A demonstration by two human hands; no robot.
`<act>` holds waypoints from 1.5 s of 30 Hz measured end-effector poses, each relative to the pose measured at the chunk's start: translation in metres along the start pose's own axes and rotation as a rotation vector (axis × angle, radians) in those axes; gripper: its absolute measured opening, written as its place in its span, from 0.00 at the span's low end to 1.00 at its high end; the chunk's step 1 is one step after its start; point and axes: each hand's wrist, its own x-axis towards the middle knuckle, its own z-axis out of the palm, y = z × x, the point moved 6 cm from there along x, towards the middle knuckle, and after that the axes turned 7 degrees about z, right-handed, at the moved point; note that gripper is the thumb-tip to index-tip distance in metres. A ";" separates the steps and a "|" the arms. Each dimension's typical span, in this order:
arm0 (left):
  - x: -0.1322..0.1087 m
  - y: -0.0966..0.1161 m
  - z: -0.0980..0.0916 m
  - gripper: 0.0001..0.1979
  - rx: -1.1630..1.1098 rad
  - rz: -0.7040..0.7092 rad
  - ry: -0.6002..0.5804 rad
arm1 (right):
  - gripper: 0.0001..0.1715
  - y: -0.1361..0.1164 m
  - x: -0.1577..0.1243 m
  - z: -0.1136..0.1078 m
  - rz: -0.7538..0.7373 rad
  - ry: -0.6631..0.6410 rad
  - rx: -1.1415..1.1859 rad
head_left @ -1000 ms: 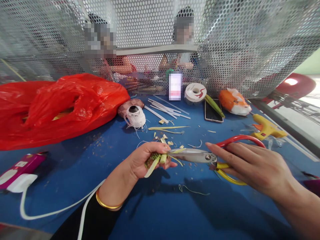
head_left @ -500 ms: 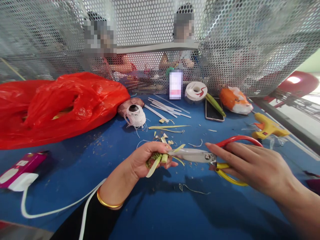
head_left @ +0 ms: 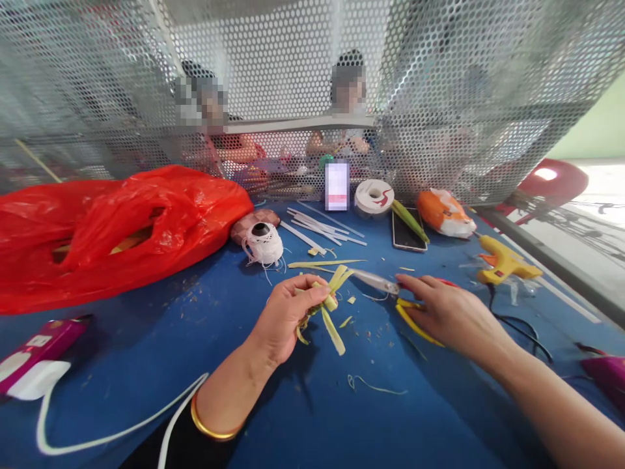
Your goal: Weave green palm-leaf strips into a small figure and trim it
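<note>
My left hand point(head_left: 288, 316) pinches a small bundle of folded pale green leaf strips point(head_left: 333, 329) between thumb and fingers. Loose strip ends stick out above and below the pinch, while much of the bundle is hidden behind my fingers. My right hand point(head_left: 444, 312) is over the handles of a pair of scissors point(head_left: 375, 281), one handle red and one yellow. The scissors are low at the blue table with blades closed, pointing left toward the bundle. Leaf scraps point(head_left: 346, 322) and a curled thread point(head_left: 375, 387) lie near my hands.
Behind are a red plastic bag point(head_left: 122, 260), white thread spool point(head_left: 264, 245), white strips point(head_left: 319, 225), ribbon roll point(head_left: 374, 195) and phone point(head_left: 409, 238). A yellow glue gun point(head_left: 505, 260) lies right; a white cable point(head_left: 122, 433) crosses left. People sit behind the perforated screen point(head_left: 283, 39).
The scissors have moved away from the leaf bundle, farther back and down toward the table, their blades now closed. My left hand has turned the bundle, and the view has tilted up.
</note>
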 end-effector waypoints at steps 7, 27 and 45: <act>-0.006 -0.008 0.009 0.06 0.011 0.078 0.044 | 0.27 -0.009 -0.005 0.022 -0.015 -0.222 0.072; -0.014 -0.025 0.016 0.08 -0.064 0.173 0.133 | 0.15 -0.088 0.019 -0.012 0.608 0.034 1.247; -0.011 -0.027 0.022 0.09 0.055 0.084 -0.005 | 0.14 -0.083 0.016 -0.028 0.364 0.309 0.913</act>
